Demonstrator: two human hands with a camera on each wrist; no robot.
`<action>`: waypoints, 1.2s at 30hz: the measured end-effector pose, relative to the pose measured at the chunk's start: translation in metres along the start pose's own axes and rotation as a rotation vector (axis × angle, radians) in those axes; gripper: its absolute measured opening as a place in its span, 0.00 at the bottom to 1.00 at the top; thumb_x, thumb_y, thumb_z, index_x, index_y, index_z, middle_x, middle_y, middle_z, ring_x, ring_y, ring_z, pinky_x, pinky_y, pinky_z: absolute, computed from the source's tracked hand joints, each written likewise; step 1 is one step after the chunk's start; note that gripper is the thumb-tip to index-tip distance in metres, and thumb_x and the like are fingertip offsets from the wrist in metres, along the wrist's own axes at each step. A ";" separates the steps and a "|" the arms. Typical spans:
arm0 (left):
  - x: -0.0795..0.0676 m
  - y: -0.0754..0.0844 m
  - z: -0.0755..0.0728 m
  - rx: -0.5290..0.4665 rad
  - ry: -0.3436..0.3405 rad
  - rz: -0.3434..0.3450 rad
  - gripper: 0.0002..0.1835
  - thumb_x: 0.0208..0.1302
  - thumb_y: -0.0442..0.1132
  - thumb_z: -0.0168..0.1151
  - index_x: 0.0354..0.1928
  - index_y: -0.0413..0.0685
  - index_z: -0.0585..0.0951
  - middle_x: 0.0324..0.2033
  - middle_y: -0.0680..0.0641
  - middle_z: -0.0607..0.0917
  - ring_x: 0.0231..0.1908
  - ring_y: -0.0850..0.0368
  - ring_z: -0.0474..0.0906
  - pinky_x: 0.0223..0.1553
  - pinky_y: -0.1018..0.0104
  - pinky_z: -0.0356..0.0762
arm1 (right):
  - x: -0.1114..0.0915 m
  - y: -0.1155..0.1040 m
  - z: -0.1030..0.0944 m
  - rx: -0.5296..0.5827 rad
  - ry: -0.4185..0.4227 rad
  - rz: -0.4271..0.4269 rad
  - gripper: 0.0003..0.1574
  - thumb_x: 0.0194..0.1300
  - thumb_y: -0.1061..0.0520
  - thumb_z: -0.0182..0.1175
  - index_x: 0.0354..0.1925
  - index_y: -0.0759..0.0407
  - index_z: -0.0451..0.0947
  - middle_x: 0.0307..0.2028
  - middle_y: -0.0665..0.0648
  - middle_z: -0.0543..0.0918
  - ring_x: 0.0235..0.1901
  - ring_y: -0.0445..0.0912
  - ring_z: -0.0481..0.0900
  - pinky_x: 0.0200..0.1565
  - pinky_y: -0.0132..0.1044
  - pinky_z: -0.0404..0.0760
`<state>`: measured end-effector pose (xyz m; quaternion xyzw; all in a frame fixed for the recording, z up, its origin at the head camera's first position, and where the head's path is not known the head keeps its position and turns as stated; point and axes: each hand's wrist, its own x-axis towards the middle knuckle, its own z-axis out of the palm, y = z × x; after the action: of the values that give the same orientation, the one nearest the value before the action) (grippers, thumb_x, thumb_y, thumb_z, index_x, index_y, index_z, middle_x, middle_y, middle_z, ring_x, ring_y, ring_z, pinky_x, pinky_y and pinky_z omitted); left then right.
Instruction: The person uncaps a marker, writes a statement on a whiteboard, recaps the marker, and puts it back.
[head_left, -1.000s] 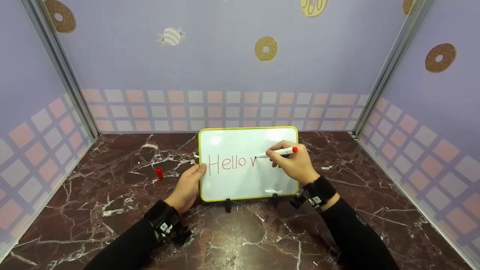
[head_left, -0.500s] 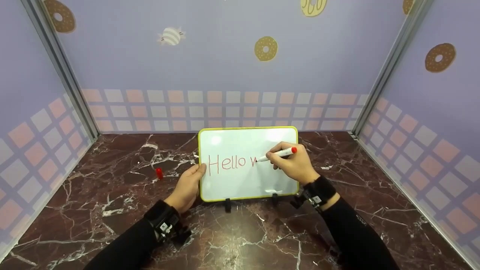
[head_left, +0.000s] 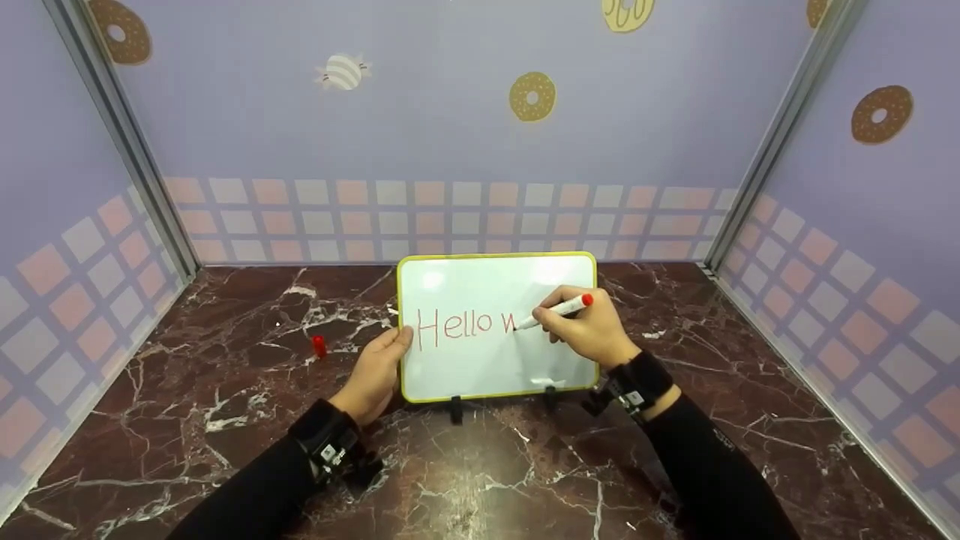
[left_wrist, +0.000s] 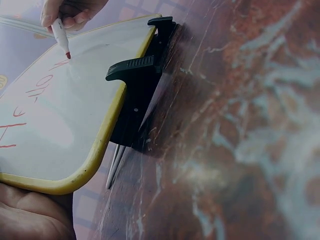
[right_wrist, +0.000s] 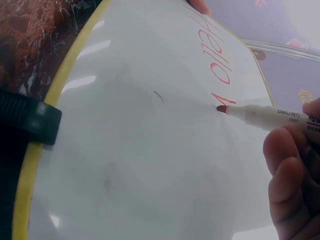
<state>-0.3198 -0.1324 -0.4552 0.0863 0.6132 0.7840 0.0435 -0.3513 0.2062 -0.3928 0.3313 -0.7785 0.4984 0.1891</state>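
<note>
A small whiteboard with a yellow frame leans back on a black stand. Red handwriting across it reads "Hello", followed by the strokes of a further letter. My left hand grips the board's left edge, thumb on the front and fingers hidden behind. In my right hand a white marker with a red end is pinched between thumb and fingers. Its dark red tip meets the board at the end of the last stroke, as the right wrist view shows.
A red marker cap stands on the dark marbled table, left of the board. Purple patterned walls enclose the table at the back and both sides. Black wrist cameras are strapped to both forearms.
The marker tip has moved slightly down and to the right, lengthening the red strokes after "Hello". My left hand and the board have stayed in place.
</note>
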 end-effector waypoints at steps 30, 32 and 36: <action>-0.001 0.001 0.001 0.011 0.029 0.003 0.24 0.94 0.44 0.45 0.68 0.27 0.76 0.51 0.39 0.91 0.47 0.51 0.90 0.49 0.58 0.89 | 0.002 0.000 -0.001 0.019 0.059 -0.008 0.08 0.70 0.68 0.74 0.32 0.60 0.90 0.21 0.53 0.87 0.17 0.45 0.83 0.20 0.30 0.78; 0.000 0.001 0.001 0.003 0.035 -0.003 0.24 0.94 0.43 0.45 0.67 0.27 0.76 0.50 0.39 0.91 0.47 0.51 0.90 0.49 0.58 0.89 | 0.002 0.001 -0.002 0.014 0.070 -0.022 0.08 0.70 0.68 0.74 0.32 0.60 0.90 0.22 0.52 0.87 0.17 0.45 0.83 0.20 0.30 0.78; 0.000 0.001 0.002 -0.006 0.041 -0.005 0.23 0.93 0.44 0.46 0.67 0.27 0.77 0.49 0.39 0.91 0.46 0.51 0.90 0.47 0.58 0.89 | 0.003 0.001 -0.002 0.012 0.089 -0.038 0.08 0.70 0.68 0.74 0.33 0.60 0.90 0.23 0.52 0.87 0.18 0.46 0.83 0.21 0.31 0.81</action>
<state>-0.3192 -0.1308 -0.4543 0.0688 0.6117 0.7874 0.0330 -0.3538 0.2076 -0.3905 0.3248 -0.7599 0.5135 0.2310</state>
